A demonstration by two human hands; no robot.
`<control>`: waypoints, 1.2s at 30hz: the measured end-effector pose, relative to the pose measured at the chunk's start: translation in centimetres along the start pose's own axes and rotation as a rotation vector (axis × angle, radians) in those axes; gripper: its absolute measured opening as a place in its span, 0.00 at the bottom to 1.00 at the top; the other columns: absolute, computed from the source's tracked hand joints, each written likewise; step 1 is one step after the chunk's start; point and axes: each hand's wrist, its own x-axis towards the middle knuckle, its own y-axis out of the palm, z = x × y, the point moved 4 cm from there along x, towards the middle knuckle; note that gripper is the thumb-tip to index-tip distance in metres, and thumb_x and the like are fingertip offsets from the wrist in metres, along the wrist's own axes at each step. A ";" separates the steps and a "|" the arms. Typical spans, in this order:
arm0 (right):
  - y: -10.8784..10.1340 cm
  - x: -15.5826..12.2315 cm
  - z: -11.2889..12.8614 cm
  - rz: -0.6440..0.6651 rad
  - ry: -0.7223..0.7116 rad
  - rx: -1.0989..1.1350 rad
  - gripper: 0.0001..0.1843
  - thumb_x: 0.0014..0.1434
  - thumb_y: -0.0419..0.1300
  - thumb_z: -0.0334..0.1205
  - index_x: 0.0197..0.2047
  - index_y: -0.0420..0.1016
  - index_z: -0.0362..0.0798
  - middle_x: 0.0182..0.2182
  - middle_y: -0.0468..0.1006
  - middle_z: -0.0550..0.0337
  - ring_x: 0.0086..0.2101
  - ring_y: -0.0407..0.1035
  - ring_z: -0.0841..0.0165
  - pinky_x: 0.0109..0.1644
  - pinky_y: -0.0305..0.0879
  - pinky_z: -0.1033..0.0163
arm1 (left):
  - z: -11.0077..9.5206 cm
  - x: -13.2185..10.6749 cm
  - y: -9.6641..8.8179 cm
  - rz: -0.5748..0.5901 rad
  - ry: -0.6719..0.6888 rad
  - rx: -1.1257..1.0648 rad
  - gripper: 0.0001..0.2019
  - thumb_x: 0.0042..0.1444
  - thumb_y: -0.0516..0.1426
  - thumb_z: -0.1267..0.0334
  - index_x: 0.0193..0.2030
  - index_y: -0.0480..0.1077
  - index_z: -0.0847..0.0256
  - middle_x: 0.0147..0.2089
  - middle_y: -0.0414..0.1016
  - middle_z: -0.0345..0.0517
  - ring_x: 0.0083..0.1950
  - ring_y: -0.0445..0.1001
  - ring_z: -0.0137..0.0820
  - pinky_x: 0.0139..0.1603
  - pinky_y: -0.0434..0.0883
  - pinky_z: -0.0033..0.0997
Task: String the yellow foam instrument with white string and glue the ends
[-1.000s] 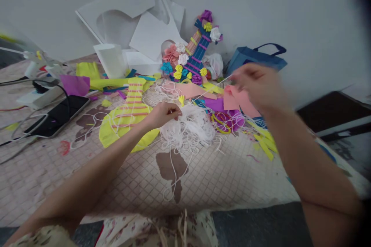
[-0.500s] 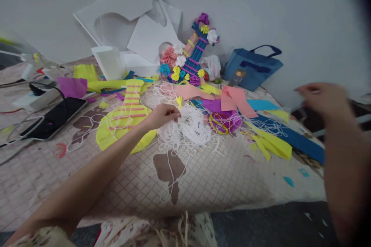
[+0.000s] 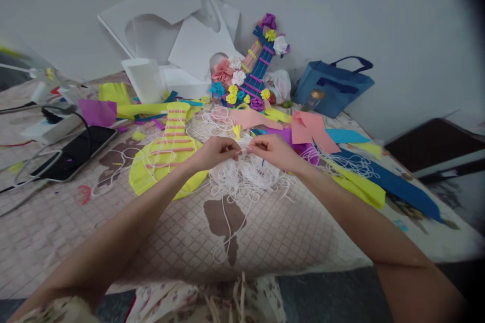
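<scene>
A tangled heap of white string (image 3: pixel 242 176) lies on the checked cloth (image 3: pixel 288 237) in the middle. My left hand (image 3: pixel 215 151) pinches a strand at the heap's top. My right hand (image 3: pixel 271 151) meets it from the right, fingers closed on the same strand, the two hands almost touching. A yellow paper guitar with pink stripes (image 3: pixel 166 154) lies flat just left of my left hand. Behind the heap a blue paper guitar with paper flowers (image 3: pixel 253 73) leans upright against the wall.
Paper scraps lie to the right: pink (image 3: pixel 310 128), yellow (image 3: pixel 359 186), a long blue strip (image 3: pixel 390 184). A blue bag (image 3: pixel 333 86) stands at the wall. White board offcuts (image 3: pixel 178 20) lean behind. A dark tablet (image 3: pixel 76 154) with cables lies at the left.
My right hand, which swung far out to the right pulling string, has come back to the heap and closed beside my left hand. The left hand has stayed in place.
</scene>
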 end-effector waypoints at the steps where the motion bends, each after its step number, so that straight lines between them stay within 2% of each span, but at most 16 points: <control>1: -0.5 -0.3 0.1 -0.027 0.005 0.016 0.14 0.58 0.55 0.43 0.25 0.69 0.43 0.19 0.61 0.65 0.22 0.52 0.77 0.26 0.46 0.67 | -0.1 0.1 0.1 0.012 0.005 0.025 0.09 0.57 0.54 0.64 0.37 0.74 0.64 0.30 0.78 0.45 0.28 0.70 0.24 0.29 0.62 0.23; 7: -2.1 -2.2 0.8 -0.135 0.038 0.089 0.13 0.60 0.53 0.43 0.28 0.68 0.44 0.20 0.63 0.65 0.23 0.56 0.75 0.27 0.50 0.67 | -0.9 0.5 0.3 -0.014 0.066 0.199 0.09 0.56 0.52 0.68 0.38 0.74 0.63 0.32 0.78 0.43 0.28 0.70 0.24 0.30 0.61 0.23; 11: -3.8 -4.1 0.6 -0.119 0.083 -0.044 0.14 0.60 0.53 0.43 0.28 0.70 0.45 0.22 0.68 0.63 0.23 0.58 0.75 0.27 0.52 0.67 | 0.5 0.1 -0.3 -0.060 0.026 0.326 0.09 0.55 0.53 0.68 0.37 0.75 0.61 0.32 0.78 0.43 0.32 0.73 0.28 0.32 0.62 0.25; 14: -6.8 -6.5 0.6 -0.266 0.116 -0.154 0.15 0.60 0.54 0.45 0.27 0.70 0.46 0.20 0.66 0.63 0.21 0.56 0.75 0.24 0.50 0.66 | 1.5 -0.2 -0.8 -0.112 0.019 0.387 0.08 0.56 0.54 0.66 0.36 0.75 0.60 0.33 0.79 0.44 0.33 0.74 0.29 0.33 0.62 0.25; 18: -10.3 -9.7 0.8 -0.525 0.137 -0.203 0.14 0.60 0.56 0.49 0.32 0.73 0.48 0.18 0.62 0.64 0.19 0.54 0.74 0.22 0.48 0.66 | 0.7 0.3 -0.1 -0.114 0.076 0.408 0.09 0.58 0.53 0.64 0.38 0.75 0.59 0.36 0.79 0.43 0.35 0.74 0.29 0.34 0.63 0.26; 20: -11.2 -10.6 1.0 -0.606 0.119 -0.254 0.14 0.60 0.56 0.50 0.32 0.74 0.49 0.18 0.63 0.64 0.19 0.55 0.74 0.22 0.49 0.66 | 0.0 0.7 0.4 -0.113 0.112 0.434 0.09 0.59 0.52 0.65 0.39 0.74 0.58 0.38 0.79 0.43 0.38 0.75 0.30 0.36 0.64 0.26; 23: -11.7 -10.5 1.5 -0.639 0.059 -0.401 0.15 0.60 0.56 0.49 0.31 0.74 0.48 0.20 0.67 0.61 0.21 0.58 0.73 0.25 0.53 0.65 | -0.4 0.8 0.7 -0.127 0.125 0.475 0.10 0.60 0.51 0.65 0.40 0.74 0.58 0.40 0.79 0.43 0.40 0.75 0.31 0.37 0.65 0.27; 25: -11.6 -9.9 1.3 -0.544 0.037 -0.450 0.16 0.60 0.55 0.50 0.31 0.74 0.47 0.23 0.71 0.60 0.24 0.61 0.71 0.28 0.57 0.64 | 0.2 0.5 0.4 -0.147 0.110 0.494 0.10 0.60 0.51 0.64 0.39 0.74 0.59 0.39 0.79 0.44 0.40 0.75 0.32 0.37 0.66 0.28; 26: -11.5 -9.6 0.8 -0.438 0.055 -0.450 0.16 0.60 0.55 0.51 0.31 0.74 0.47 0.24 0.72 0.59 0.25 0.63 0.71 0.29 0.58 0.64 | 0.6 0.3 0.0 -0.163 0.108 0.494 0.10 0.60 0.51 0.64 0.38 0.75 0.59 0.39 0.78 0.45 0.40 0.75 0.33 0.37 0.66 0.29; 29: -11.0 -10.0 -1.4 0.006 0.186 -0.394 0.18 0.59 0.55 0.54 0.33 0.76 0.48 0.26 0.74 0.60 0.26 0.65 0.70 0.28 0.59 0.66 | 1.9 -0.4 -1.4 -0.227 0.108 0.430 0.09 0.58 0.53 0.65 0.35 0.76 0.61 0.44 0.77 0.49 0.35 0.73 0.30 0.36 0.67 0.30; 32: -11.2 -12.8 -2.9 0.380 0.347 -0.236 0.19 0.60 0.53 0.54 0.41 0.77 0.50 0.28 0.76 0.60 0.23 0.66 0.72 0.25 0.61 0.67 | 3.0 -0.7 -2.7 -0.299 0.064 0.268 0.08 0.55 0.56 0.64 0.34 0.76 0.62 0.49 0.74 0.52 0.28 0.68 0.25 0.30 0.66 0.28; 34: -11.6 -15.0 -2.9 0.519 0.425 -0.075 0.21 0.62 0.50 0.53 0.48 0.76 0.51 0.31 0.78 0.58 0.20 0.66 0.74 0.22 0.61 0.68 | 3.1 -0.7 -3.1 -0.354 0.030 0.107 0.08 0.53 0.57 0.62 0.33 0.77 0.62 0.46 0.75 0.52 0.30 0.69 0.27 0.30 0.66 0.27; 36: -11.9 -16.5 -2.5 0.545 0.437 0.019 0.20 0.63 0.50 0.52 0.50 0.75 0.52 0.32 0.79 0.56 0.18 0.65 0.75 0.19 0.59 0.68 | 2.9 -0.6 -3.2 -0.398 -0.006 -0.045 0.09 0.52 0.59 0.60 0.33 0.76 0.63 0.41 0.75 0.52 0.37 0.72 0.31 0.32 0.67 0.27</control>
